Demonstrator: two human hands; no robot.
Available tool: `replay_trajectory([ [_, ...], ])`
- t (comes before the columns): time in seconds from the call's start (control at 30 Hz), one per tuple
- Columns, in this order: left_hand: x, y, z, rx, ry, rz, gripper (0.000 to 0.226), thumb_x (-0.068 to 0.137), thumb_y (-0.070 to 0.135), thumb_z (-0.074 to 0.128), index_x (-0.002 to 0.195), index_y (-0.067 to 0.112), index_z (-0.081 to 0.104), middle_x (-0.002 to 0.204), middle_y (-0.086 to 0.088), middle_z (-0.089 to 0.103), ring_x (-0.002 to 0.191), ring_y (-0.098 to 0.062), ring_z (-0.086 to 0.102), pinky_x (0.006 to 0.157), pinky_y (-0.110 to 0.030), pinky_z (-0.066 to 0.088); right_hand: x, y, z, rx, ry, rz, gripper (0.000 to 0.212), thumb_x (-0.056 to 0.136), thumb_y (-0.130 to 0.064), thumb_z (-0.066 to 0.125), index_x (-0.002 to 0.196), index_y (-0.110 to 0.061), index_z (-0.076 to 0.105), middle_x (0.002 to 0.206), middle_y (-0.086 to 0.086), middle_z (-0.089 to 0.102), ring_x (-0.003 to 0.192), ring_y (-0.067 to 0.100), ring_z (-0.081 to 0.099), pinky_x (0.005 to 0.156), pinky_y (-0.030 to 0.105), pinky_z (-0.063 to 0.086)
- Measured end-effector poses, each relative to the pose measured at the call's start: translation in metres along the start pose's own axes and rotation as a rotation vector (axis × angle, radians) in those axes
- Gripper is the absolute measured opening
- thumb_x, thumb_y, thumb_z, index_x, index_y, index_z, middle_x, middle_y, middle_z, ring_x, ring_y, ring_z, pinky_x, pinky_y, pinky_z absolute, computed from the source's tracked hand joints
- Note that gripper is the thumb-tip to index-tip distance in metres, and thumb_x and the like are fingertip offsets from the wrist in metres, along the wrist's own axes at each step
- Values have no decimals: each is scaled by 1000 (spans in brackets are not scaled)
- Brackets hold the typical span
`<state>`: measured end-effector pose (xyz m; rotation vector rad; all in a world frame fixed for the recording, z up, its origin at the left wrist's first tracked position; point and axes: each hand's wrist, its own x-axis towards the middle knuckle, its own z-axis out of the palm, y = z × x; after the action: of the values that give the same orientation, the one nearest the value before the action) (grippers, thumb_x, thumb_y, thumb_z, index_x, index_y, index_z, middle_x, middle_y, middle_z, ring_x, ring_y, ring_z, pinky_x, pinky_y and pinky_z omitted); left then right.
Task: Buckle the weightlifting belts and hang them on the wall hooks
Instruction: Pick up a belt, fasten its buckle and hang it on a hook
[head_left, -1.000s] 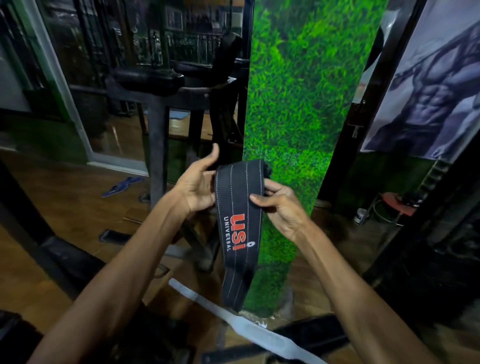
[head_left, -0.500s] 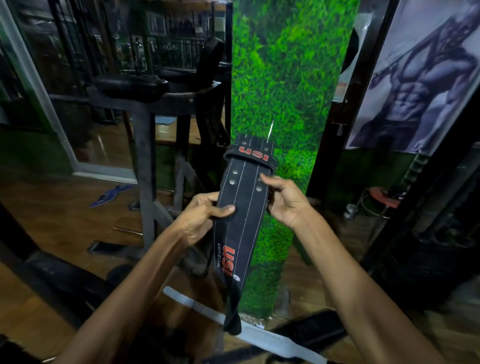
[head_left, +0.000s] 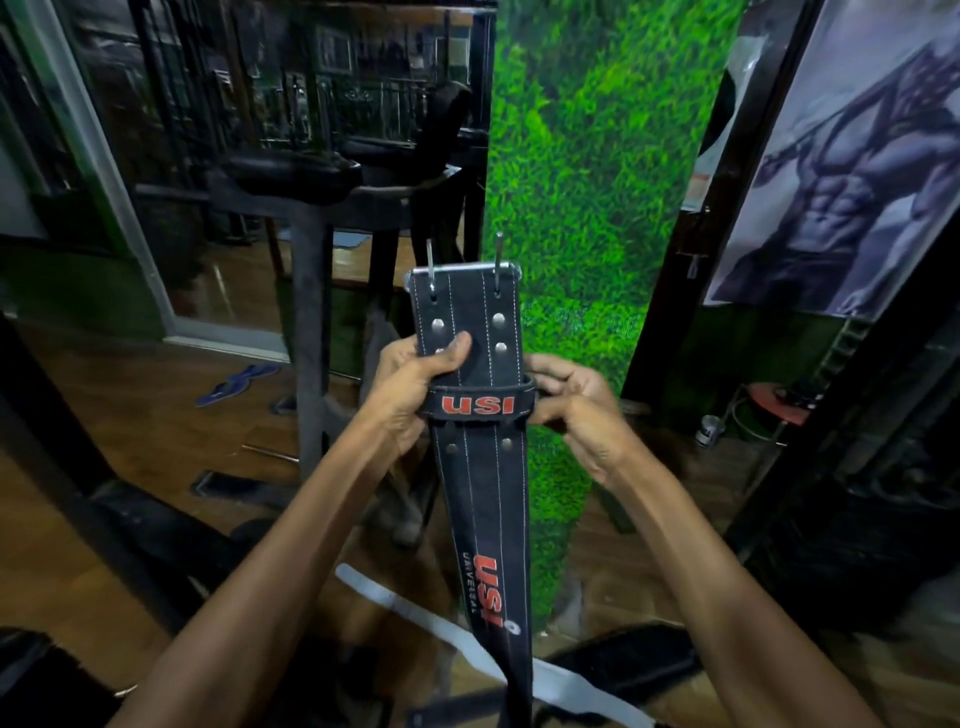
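Note:
I hold a black weightlifting belt (head_left: 480, 478) with red USI lettering upright in front of me. Its metal buckle (head_left: 462, 270) is at the top, with two prongs sticking up. My left hand (head_left: 415, 384) grips the belt's left edge, thumb pressed on the front near the rivets. My right hand (head_left: 566, 402) pinches the black keeper loop (head_left: 478, 404) at the belt's right edge. The belt's tail hangs down between my forearms. A second, white belt (head_left: 415, 618) lies on the floor below.
A green artificial-grass pillar (head_left: 592, 182) stands straight ahead. A black gym machine with pads (head_left: 311, 208) is to the left, a dark doorway and a poster (head_left: 857, 171) to the right. A red stool (head_left: 774, 410) and a blue slipper (head_left: 234, 384) sit on the wooden floor.
The belt has been raised and its buckle end has come up into full view. The keeper loop now sits lower, between my hands, and my right hand has shifted onto it.

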<state>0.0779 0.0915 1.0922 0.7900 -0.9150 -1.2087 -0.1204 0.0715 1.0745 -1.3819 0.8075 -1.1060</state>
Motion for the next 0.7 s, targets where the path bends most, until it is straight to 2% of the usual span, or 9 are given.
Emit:
replay_trajectory([
  [0.13, -15, -8, -1, 20, -20, 2, 13, 87, 1, 70, 98, 2, 74, 91, -12, 79, 78, -23, 77, 76, -40, 65, -7, -46, -1, -79, 147, -209, 76, 58, 6, 53, 129, -18, 69, 125, 5, 74, 114, 16, 65, 86, 33, 57],
  [0.27, -27, -5, 5, 41, -45, 10, 15, 90, -2, 67, 104, 0, 73, 90, -11, 79, 76, -21, 77, 70, -34, 64, -14, -76, 15, -293, 39, -353, 75, 61, -7, 57, 132, -28, 69, 143, 1, 60, 133, 11, 53, 94, 27, 55],
  [0.33, -29, 0, 5, 31, -44, 10, 17, 91, -2, 66, 107, -2, 71, 90, -11, 79, 76, -21, 76, 70, -33, 63, -23, -71, 22, -445, -25, -380, 63, 62, -10, 58, 117, -35, 77, 154, -2, 47, 144, 11, 38, 105, 14, 42],
  [0.37, -30, 2, 4, 18, -43, 10, 16, 91, -1, 66, 106, 0, 72, 89, -11, 79, 76, -21, 76, 70, -32, 63, -26, -64, 24, -528, -33, -380, 60, 62, -12, 59, 110, -42, 78, 158, -4, 42, 147, 11, 32, 111, 15, 31],
  [0.47, -34, 4, 2, -8, -61, -10, 15, 90, 1, 67, 104, 1, 73, 90, -12, 79, 77, -22, 76, 70, -32, 62, -29, -53, 25, -577, -50, -319, 58, 58, -18, 59, 101, -51, 79, 159, -1, 45, 150, 8, 26, 125, 46, 18],
  [0.53, -38, 3, 0, 0, -67, -18, 17, 86, 3, 71, 103, 1, 74, 91, -13, 79, 77, -22, 76, 72, -33, 63, -28, -64, 25, -418, -55, -367, 50, 62, -18, 56, 100, -37, 82, 153, 0, 53, 148, 5, 34, 122, 49, 25],
  [0.6, -40, 2, -1, 43, -68, -18, 17, 81, 5, 75, 98, 1, 75, 89, -12, 79, 75, -21, 76, 73, -34, 63, -24, -87, 28, -278, 25, -418, 41, 76, -18, 50, 100, -27, 82, 144, -1, 61, 141, 5, 45, 113, 35, 35],
  [0.67, -42, 3, -1, 103, -64, -4, 9, 84, 2, 74, 93, 3, 76, 86, -10, 79, 73, -19, 75, 70, -32, 63, -15, -114, 38, -410, 117, -383, 36, 90, -32, 45, 99, -31, 80, 143, 2, 60, 135, 9, 51, 101, 21, 36],
  [0.7, -43, 4, 0, 136, -69, 6, 7, 85, 0, 74, 92, 3, 76, 85, -9, 79, 73, -19, 75, 69, -31, 62, -9, -123, 45, -563, 106, -315, 37, 94, -43, 45, 100, -31, 80, 145, 4, 60, 134, 13, 52, 99, 21, 35],
])
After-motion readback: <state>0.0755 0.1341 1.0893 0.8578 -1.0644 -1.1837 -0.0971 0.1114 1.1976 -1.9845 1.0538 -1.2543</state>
